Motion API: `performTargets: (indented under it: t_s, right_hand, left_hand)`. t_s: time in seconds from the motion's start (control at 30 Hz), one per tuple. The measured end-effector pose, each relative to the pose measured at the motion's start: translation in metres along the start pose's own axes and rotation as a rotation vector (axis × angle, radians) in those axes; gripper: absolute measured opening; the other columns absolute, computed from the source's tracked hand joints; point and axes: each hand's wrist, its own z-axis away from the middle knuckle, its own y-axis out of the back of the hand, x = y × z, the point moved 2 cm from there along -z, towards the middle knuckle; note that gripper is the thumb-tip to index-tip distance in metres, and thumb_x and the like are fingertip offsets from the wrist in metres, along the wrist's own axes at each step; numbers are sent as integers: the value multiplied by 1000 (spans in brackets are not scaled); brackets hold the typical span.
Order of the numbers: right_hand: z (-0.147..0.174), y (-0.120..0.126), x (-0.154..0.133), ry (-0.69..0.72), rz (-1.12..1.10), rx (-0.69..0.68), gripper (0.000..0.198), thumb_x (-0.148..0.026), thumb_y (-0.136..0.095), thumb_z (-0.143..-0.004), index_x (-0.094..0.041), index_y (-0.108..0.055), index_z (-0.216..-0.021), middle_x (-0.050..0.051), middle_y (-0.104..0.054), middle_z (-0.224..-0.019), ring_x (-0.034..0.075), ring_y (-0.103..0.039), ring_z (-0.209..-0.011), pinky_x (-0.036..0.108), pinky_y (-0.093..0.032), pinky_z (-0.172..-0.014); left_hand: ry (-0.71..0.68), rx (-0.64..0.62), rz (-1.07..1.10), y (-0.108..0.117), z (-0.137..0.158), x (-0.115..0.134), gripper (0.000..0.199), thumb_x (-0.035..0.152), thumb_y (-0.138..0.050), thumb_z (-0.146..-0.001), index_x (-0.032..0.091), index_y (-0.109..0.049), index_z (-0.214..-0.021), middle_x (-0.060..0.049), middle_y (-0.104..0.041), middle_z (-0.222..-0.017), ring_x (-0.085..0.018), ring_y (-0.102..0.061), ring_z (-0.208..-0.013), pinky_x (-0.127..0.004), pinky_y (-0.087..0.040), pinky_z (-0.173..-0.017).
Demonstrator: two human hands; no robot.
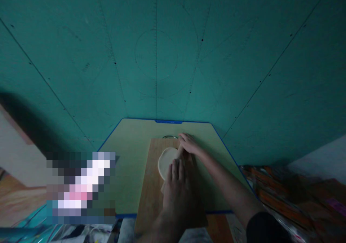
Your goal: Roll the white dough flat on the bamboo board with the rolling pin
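Note:
A flat round of dough (167, 162) lies on a wooden cutting board (148, 189). Slanting over its right side is a wooden rolling pin (180, 151), mostly covered by my hands. My right hand (187, 144) is closed over the pin's far end, near the board's top edge. Closer to me, my left hand (176, 185) rests on the near part of the pin, its fingers pointing forward over the dough's right edge. The near end of the pin is hidden under that hand.
The board lies on a pale table (124, 156) with a blue rim, pushed against a green wall (167, 63). A metal handle (169, 136) shows at the board's far end. Orange packages (286, 185) are piled at the right. A blurred-out patch (83, 185) covers something on the left.

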Motion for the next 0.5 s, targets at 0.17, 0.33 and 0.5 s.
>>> performTargets:
  t_s: [0.17,0.33,0.5]
  right_hand:
    - [-28,-11,-38,102,39,25,34,-25,-36,-101,-22,-61,-123,8,-60,-131,17,-50,-126,31,-34,-107]
    - [-47,-21,-87,192,76,36,33,-27,-36,-101,-20,-64,-116,10,-64,-125,22,-53,-122,38,-35,-105]
    - [-48,-26,-114,256,84,29,32,-28,-36,-101,-22,-66,-111,10,-65,-123,22,-54,-120,39,-36,-104]
  left_hand:
    - [63,110,68,2,8,-27,75,35,-49,-92,11,-19,-157,-21,-32,-159,-38,-33,-144,-55,-39,-110]
    - [192,64,234,0,18,-60,77,39,-49,-95,12,-13,-157,-22,-41,-154,-36,-39,-141,-53,-43,-109]
    - [265,10,275,-7,30,-72,70,30,-42,-98,13,-9,-157,-22,-39,-155,-34,-33,-145,-53,-42,-110]
